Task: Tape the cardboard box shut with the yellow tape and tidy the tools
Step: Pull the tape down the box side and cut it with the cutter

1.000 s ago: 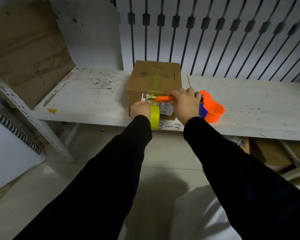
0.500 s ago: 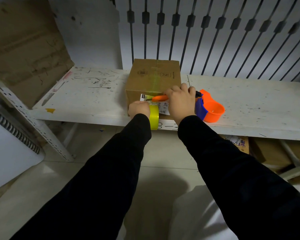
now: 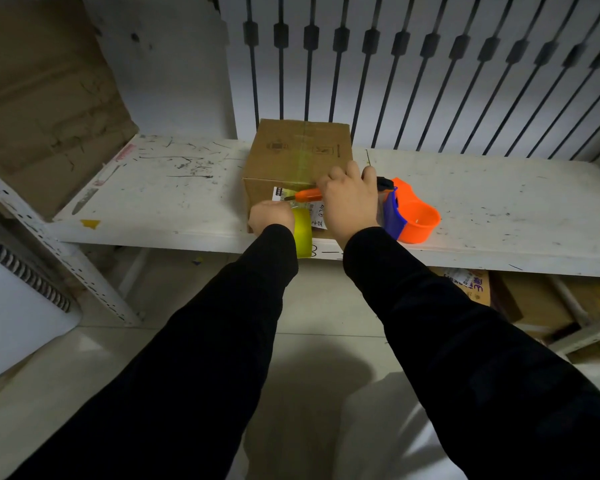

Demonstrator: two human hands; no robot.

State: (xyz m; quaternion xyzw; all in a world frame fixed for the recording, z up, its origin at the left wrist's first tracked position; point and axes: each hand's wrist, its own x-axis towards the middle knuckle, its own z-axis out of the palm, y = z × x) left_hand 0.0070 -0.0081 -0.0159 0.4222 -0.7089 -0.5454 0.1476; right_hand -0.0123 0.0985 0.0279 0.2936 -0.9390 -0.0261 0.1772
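Note:
A closed cardboard box (image 3: 298, 152) stands on the white shelf (image 3: 499, 202), with a strip of yellow tape running over its top and down its front. My left hand (image 3: 271, 218) holds the yellow tape roll (image 3: 303, 235) against the box's front, below the shelf edge. My right hand (image 3: 350, 199) grips an orange utility knife (image 3: 307, 195); its tip lies at the tape just above the roll. An orange and blue tape dispenser (image 3: 413, 216) sits on the shelf right beside my right hand.
A dark barred railing (image 3: 430, 71) rises behind the shelf. A large cardboard sheet (image 3: 39, 98) leans at the left. More boxes (image 3: 471, 284) lie under the shelf at the right. A perforated metal upright (image 3: 49, 251) slants down at the left.
My right hand has shifted slightly left with the knife, so the blade tip now sits closer to my left hand and the roll. The box and dispenser have stayed put.

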